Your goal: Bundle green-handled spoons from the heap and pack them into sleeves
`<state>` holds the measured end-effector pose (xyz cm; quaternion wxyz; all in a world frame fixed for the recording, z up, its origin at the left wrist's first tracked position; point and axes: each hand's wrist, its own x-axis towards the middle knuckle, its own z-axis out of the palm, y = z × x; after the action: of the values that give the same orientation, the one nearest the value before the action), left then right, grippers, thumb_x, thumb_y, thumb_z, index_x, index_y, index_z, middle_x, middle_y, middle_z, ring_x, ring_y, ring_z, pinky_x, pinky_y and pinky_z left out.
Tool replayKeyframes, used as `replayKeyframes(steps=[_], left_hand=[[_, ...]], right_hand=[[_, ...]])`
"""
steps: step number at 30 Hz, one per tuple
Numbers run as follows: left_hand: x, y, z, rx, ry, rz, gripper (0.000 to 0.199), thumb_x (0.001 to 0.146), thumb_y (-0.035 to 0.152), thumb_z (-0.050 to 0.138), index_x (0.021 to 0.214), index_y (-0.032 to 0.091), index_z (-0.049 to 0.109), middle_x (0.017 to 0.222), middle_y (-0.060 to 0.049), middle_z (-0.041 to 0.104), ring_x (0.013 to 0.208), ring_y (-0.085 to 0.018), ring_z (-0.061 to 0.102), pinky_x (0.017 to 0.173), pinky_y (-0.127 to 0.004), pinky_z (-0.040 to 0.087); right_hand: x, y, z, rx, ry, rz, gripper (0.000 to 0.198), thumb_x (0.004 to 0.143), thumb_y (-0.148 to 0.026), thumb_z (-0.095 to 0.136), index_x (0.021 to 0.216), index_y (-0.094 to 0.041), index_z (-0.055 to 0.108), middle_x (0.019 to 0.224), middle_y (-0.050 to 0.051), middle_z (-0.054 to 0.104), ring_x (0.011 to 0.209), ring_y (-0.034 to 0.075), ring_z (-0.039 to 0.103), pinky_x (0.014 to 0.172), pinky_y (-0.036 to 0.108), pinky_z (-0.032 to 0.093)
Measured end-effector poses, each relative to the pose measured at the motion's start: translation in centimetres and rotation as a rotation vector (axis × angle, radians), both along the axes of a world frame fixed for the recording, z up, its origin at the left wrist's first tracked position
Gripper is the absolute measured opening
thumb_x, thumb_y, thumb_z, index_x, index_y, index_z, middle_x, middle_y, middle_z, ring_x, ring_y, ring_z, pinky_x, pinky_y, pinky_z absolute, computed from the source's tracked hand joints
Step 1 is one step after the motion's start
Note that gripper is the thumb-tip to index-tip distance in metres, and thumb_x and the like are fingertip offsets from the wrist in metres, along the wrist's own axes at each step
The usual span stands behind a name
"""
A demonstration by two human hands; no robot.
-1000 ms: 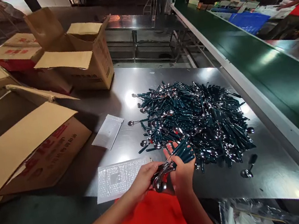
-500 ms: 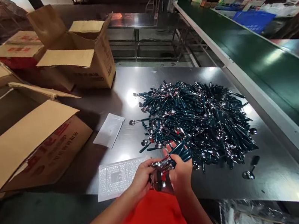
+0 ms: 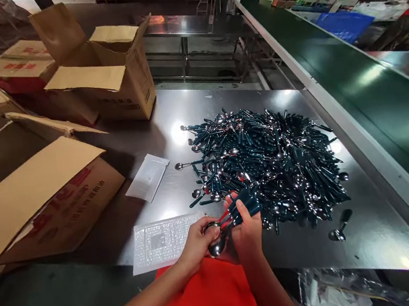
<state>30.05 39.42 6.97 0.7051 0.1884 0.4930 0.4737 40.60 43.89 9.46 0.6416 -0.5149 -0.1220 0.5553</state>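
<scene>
On my left, the front box [image 3: 70, 210] gapes open, but I can't see its bottom; the rear box [image 3: 122, 104] has its flaps spread, contents hidden from me. Both are brown cardboard. The table [image 3: 382, 244] is smooth, shiny steel, and on it lies a heap [image 3: 263, 159] of spoons with glossy dark-green handles and rounded metal bowls. At its near edge, my right hand [image 3: 249, 234] grips a bunch [image 3: 250, 207] of them by the handles; my left hand [image 3: 198, 239] has its fingers closed about the bowls.
</scene>
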Motion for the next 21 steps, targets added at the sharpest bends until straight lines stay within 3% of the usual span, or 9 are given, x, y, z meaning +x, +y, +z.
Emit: replayKeyframes(steps=[4, 6, 8, 11, 13, 17, 21], left_hand=[[0.1, -0.2, 0.0, -0.125, -0.344, -0.003, 0.033, 0.059, 0.027, 0.086, 0.082, 0.015, 0.065, 0.047, 0.005, 0.054, 0.040, -0.009, 0.048, 0.042, -0.019, 0.037], [0.1, -0.2, 0.3, -0.244, -0.471, -0.004, 0.029, 0.063, 0.023, 0.082, 0.085, 0.014, 0.066, 0.056, 0.001, 0.063, 0.045, -0.011, 0.056, 0.045, -0.020, 0.043], [0.1, -0.1, 0.7, -0.354, -0.548, -0.016, 0.026, 0.074, 0.033, 0.074, 0.091, 0.014, 0.067, 0.071, -0.005, 0.071, 0.054, -0.016, 0.065, 0.048, -0.024, 0.050], [0.0, 0.4, 1.0, -0.488, -0.506, -0.039, 0.032, 0.089, 0.044, 0.057, 0.090, 0.013, 0.066, 0.067, -0.006, 0.070, 0.047, -0.017, 0.063, 0.041, -0.024, 0.048], [-0.3, 0.7, 0.9, -0.540, -0.421, -0.033, 0.035, 0.091, 0.043, 0.054, 0.083, 0.011, 0.065, 0.060, -0.005, 0.068, 0.041, -0.014, 0.059, 0.038, -0.021, 0.043], [-1.0, 1.1, 0.0, -0.503, -0.398, -0.051, 0.032, 0.089, 0.039, 0.059, 0.074, 0.011, 0.064, 0.057, -0.004, 0.065, 0.045, -0.012, 0.059, 0.041, -0.018, 0.044], [-1.3, 1.0, -0.6, -0.477, -0.374, -0.115, 0.021, 0.087, 0.024, 0.059, 0.073, 0.010, 0.065, 0.061, -0.005, 0.067, 0.047, -0.008, 0.057, 0.044, -0.015, 0.041]], right_hand=[[-0.1, 0.0, 0.0, 0.062, -0.054, 0.061, 0.052, 0.066, -0.032, 0.080, 0.112, -0.022, 0.057, 0.102, 0.001, 0.068, 0.082, 0.016, 0.066, 0.074, 0.032, 0.056], [-0.1, 0.0, 0.1, 0.098, -0.096, 0.056, 0.050, 0.068, -0.032, 0.078, 0.111, -0.022, 0.055, 0.098, 0.001, 0.067, 0.075, 0.014, 0.063, 0.067, 0.030, 0.054], [-0.1, -0.2, 0.3, 0.128, -0.110, 0.040, 0.051, 0.069, -0.032, 0.078, 0.113, -0.022, 0.052, 0.094, -0.001, 0.066, 0.071, 0.013, 0.061, 0.066, 0.029, 0.052], [0.2, -0.8, 0.8, 0.215, -0.137, 0.111, 0.055, 0.070, -0.030, 0.077, 0.117, -0.024, 0.049, 0.086, -0.003, 0.064, 0.071, 0.012, 0.060, 0.070, 0.028, 0.051], [0.4, -1.4, 1.2, 0.286, -0.127, 0.240, 0.064, 0.067, -0.034, 0.079, 0.122, -0.025, 0.047, 0.085, -0.002, 0.065, 0.075, 0.015, 0.061, 0.070, 0.029, 0.052], [1.2, -2.1, 1.5, 0.318, -0.021, 0.497, 0.083, 0.056, -0.050, 0.087, 0.126, -0.027, 0.049, 0.106, 0.007, 0.067, 0.085, 0.023, 0.066, 0.068, 0.036, 0.056], [1.9, -1.9, 0.7, 0.336, -0.022, 0.484, 0.078, 0.058, -0.043, 0.087, 0.126, -0.028, 0.050, 0.112, 0.007, 0.066, 0.094, 0.026, 0.066, 0.081, 0.042, 0.056]])
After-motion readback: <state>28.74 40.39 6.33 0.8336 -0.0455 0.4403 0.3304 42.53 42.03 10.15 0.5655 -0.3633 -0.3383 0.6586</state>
